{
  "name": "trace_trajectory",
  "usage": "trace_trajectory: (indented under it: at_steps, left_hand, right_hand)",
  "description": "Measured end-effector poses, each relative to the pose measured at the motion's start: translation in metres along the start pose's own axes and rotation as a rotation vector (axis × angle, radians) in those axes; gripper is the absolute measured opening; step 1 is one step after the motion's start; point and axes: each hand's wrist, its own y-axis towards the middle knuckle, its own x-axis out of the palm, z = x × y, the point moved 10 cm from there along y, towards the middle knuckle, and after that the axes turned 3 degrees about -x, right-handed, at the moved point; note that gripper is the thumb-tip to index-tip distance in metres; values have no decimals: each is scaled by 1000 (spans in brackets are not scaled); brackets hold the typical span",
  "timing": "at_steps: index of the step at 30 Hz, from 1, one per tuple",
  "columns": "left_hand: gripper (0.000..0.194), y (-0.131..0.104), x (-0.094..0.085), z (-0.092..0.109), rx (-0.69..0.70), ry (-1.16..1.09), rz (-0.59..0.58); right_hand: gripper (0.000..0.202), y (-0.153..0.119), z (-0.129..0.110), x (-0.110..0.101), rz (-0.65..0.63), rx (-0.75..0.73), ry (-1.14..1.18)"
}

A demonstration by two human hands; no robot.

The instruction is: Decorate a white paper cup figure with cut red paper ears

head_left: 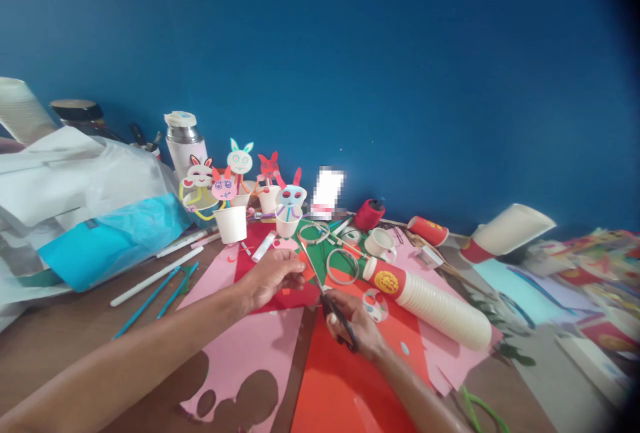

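Note:
My left hand (274, 277) pinches a small piece of orange-red paper (309, 268) over the sheets in the middle of the table. My right hand (357, 320) is closed round the dark handles of the scissors (341, 323). Their blades point up and away, right beside the orange-red paper; whether they touch it I cannot tell. Beneath the hands lie a red sheet (257, 273), a green sheet and an orange sheet (350, 380). A round paper face (375, 305) rests just right of my right hand. A glue stick (264, 246) lies beyond my left hand.
Several paper cups with animal-faced figures, one a white cup (233, 223), stand at the back left near a flask (185, 143). A long cup stack (440, 306) lies at right. Cut pink paper (235, 346) is in front. A plastic bag (120, 180) fills the left.

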Motion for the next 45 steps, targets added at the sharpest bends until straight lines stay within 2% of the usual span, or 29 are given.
trace_trajectory:
  at_steps: [9, 16, 34, 45]
  left_hand:
    - [17, 0, 1, 0, -9, -8, -17]
    - [14, 1, 3, -4, -21, -8, -28]
    - [12, 1, 5, -6, -41, -1, -60]
    - [14, 3, 4, -7, -43, 1, -72]
  right_hand:
    - [41, 0, 3, -3, 20, 8, -15]
    - [41, 0, 4, 2, -44, -34, 32]
    - [38, 0, -1, -1, 3, -14, 42]
    - [38, 1, 5, -2, -5, -9, 92]
